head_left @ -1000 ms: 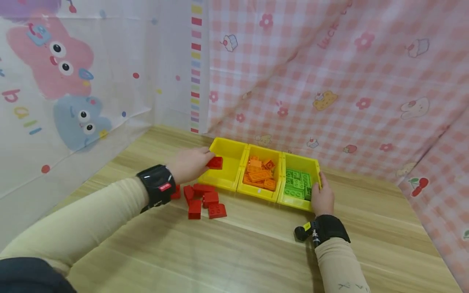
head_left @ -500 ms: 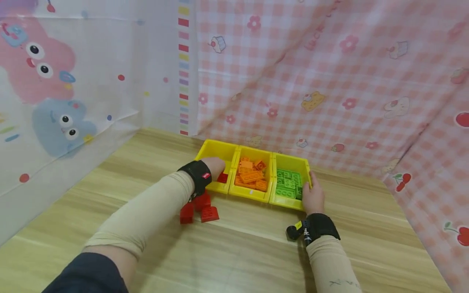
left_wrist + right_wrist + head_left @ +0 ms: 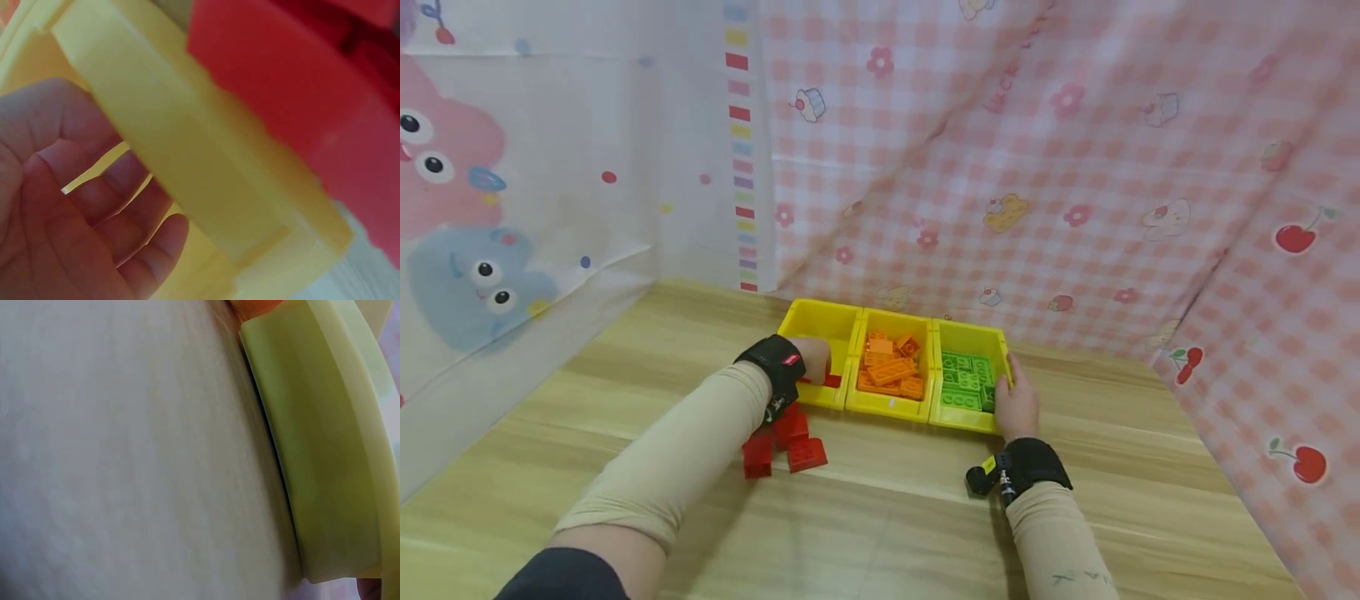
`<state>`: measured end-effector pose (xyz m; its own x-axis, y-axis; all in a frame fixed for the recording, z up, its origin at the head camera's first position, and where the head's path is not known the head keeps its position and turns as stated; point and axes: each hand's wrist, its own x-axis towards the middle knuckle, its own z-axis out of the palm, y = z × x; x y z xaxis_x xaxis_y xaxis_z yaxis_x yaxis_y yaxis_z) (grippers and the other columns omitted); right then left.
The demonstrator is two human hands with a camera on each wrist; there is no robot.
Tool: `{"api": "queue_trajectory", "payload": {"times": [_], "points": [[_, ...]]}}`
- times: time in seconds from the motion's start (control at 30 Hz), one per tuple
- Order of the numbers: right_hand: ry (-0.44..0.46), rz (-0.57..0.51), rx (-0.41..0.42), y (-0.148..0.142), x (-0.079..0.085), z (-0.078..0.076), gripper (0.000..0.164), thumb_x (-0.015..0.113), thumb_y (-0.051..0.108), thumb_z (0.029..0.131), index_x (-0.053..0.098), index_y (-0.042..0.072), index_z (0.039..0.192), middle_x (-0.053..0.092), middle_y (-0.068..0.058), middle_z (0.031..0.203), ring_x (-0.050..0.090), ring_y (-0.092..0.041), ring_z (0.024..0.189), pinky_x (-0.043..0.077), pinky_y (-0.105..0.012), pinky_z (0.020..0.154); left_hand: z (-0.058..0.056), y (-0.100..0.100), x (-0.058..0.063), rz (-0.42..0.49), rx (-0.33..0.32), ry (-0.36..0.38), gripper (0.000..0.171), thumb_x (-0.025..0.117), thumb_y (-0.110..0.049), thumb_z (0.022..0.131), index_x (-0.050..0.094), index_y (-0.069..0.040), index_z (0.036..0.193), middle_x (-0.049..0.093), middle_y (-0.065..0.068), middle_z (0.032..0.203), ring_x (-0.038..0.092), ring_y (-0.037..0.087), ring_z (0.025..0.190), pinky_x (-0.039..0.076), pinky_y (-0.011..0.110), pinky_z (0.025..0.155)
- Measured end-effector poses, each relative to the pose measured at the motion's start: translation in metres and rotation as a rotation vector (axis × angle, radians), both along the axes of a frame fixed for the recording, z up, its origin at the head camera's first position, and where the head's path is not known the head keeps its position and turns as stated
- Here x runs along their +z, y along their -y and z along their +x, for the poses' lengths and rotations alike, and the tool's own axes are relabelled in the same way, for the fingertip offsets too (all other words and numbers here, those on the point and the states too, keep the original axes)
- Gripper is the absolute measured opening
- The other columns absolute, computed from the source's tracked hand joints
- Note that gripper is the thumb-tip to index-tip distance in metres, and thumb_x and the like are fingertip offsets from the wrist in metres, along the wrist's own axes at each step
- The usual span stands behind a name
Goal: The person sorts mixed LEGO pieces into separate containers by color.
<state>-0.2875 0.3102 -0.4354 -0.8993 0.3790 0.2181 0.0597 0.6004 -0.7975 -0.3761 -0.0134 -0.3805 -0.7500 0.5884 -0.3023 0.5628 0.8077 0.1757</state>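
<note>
Three yellow bins (image 3: 891,407) stand joined in a row against the back cloth. My left hand (image 3: 812,358) is down inside the left bin, beside a red brick (image 3: 832,381) on its floor. In the left wrist view, the loosely bent fingers (image 3: 131,212) show behind the bin's front wall, with no brick visible between them and the palm. My right hand (image 3: 1018,404) grips the right bin's outer rim, thumb over the edge. Orange bricks (image 3: 891,371) fill part of the middle bin; green bricks (image 3: 966,383) lie in the right one.
Several loose red bricks (image 3: 806,454) lie on the wooden table (image 3: 880,517) in front of the left bin, partly under my left wrist. A pink checked cloth (image 3: 955,208) hangs behind the bins, and a white patterned one (image 3: 580,217) hangs at the left.
My left hand has carried a red brick from above the left bin's side down into it, and its fingers have loosened. The right hand keeps its grip. The head view has swung slightly.
</note>
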Motion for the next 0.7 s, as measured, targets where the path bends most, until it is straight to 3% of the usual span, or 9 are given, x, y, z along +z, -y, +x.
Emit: {"api": "queue_trajectory", "payload": {"times": [0.13,0.3,0.33,0.4,0.5,0.57,0.7], "points": [[0.016,-0.020,0.004,0.001,0.000,0.000,0.049,0.036,0.013,0.099,0.028,0.009,0.147,0.033,-0.017,0.146,0.030,-0.030,0.133,0.024,-0.045,0.106,0.007,0.005,-0.003,0.075,0.002,0.014,0.022,0.054,0.003,0.079,0.069,0.004,0.094,0.061,0.008,0.083,0.046,0.019,0.071,0.037,0.026,0.066],[0.016,-0.038,0.013,0.001,0.000,0.001,0.050,0.034,0.013,0.099,0.026,0.009,0.148,0.030,-0.015,0.148,0.026,-0.030,0.135,0.022,-0.044,0.107,0.022,0.008,-0.003,0.134,0.007,-0.040,0.025,0.055,0.000,0.083,0.066,0.006,0.105,0.065,0.016,0.103,0.058,0.028,0.096,0.045,0.037,0.086],[0.015,-0.038,0.008,-0.003,0.000,0.004,0.050,0.034,0.013,0.099,0.026,0.008,0.148,0.029,-0.015,0.148,0.026,-0.030,0.135,0.021,-0.044,0.107,0.026,0.005,-0.003,0.143,-0.004,-0.077,0.027,0.056,-0.002,0.085,0.065,0.004,0.109,0.064,0.016,0.108,0.058,0.029,0.103,0.043,0.039,0.090],[0.014,-0.037,-0.008,-0.011,0.000,0.009,0.049,0.035,0.013,0.099,0.027,0.008,0.147,0.029,-0.015,0.148,0.025,-0.030,0.136,0.021,-0.044,0.108,0.038,0.002,-0.003,0.178,-0.058,-0.182,0.026,0.059,-0.005,0.085,0.065,0.003,0.109,0.063,0.015,0.107,0.058,0.028,0.100,0.044,0.039,0.088],[0.014,-0.026,-0.038,-0.019,-0.002,0.013,0.049,0.035,0.013,0.099,0.028,0.009,0.147,0.030,-0.015,0.147,0.026,-0.031,0.135,0.022,-0.045,0.107,0.060,0.005,-0.001,0.235,-0.171,-0.400,0.021,0.064,-0.010,0.085,0.066,-0.002,0.104,0.061,0.008,0.095,0.059,0.024,0.087,0.047,0.036,0.080],[0.014,-0.023,-0.043,-0.019,-0.004,0.012,0.049,0.035,0.015,0.099,0.028,0.011,0.147,0.032,-0.015,0.147,0.028,-0.030,0.134,0.023,-0.045,0.107,0.079,0.015,0.002,0.258,-0.227,-0.502,0.017,0.068,-0.016,0.083,0.066,-0.006,0.096,0.056,0.002,0.083,0.054,0.019,0.075,0.047,0.033,0.071],[-0.015,-0.028,-0.019,-0.005,-0.006,-0.001,0.048,0.037,0.015,0.099,0.030,0.010,0.146,0.034,-0.014,0.146,0.030,-0.029,0.133,0.024,-0.044,0.106,0.109,0.051,0.002,0.195,-0.239,-0.548,0.022,0.072,-0.029,0.080,0.063,-0.010,0.087,0.045,-0.004,0.071,0.043,0.014,0.063,0.044,0.028,0.061]]}}
